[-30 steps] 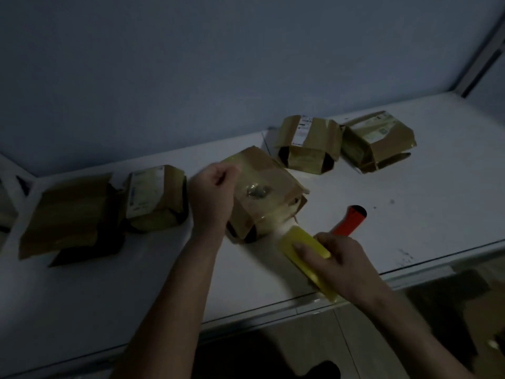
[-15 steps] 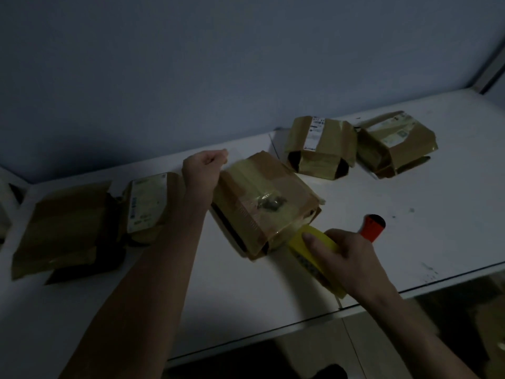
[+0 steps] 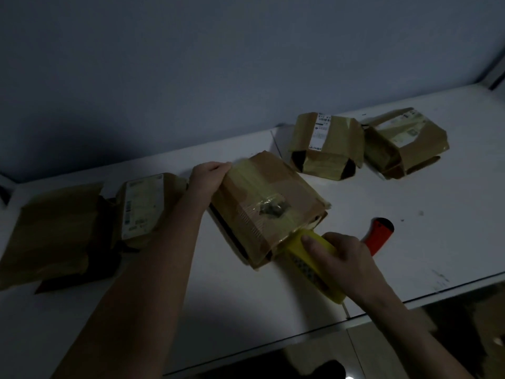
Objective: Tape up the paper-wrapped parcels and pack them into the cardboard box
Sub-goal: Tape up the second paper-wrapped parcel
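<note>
A brown paper-wrapped parcel (image 3: 266,206) lies tilted in the middle of the white table (image 3: 410,242), with clear tape running across its top. My left hand (image 3: 209,179) grips its far left edge. My right hand (image 3: 347,262) holds a yellow roll of tape (image 3: 308,262) against the parcel's near right corner, and the tape strip runs from the roll onto the paper. No cardboard box can be made out in the dim view.
Two parcels (image 3: 326,144) (image 3: 405,140) with labels sit at the back right. A labelled parcel (image 3: 142,206) and another brown one (image 3: 54,231) lie at the left. A red utility knife (image 3: 378,235) lies just right of my right hand. The table's front edge runs below my arms.
The tape roll has stayed at the parcel's near corner with my right hand. My left hand went from a fist over the parcel to gripping its far left edge. The camera shifted slightly.
</note>
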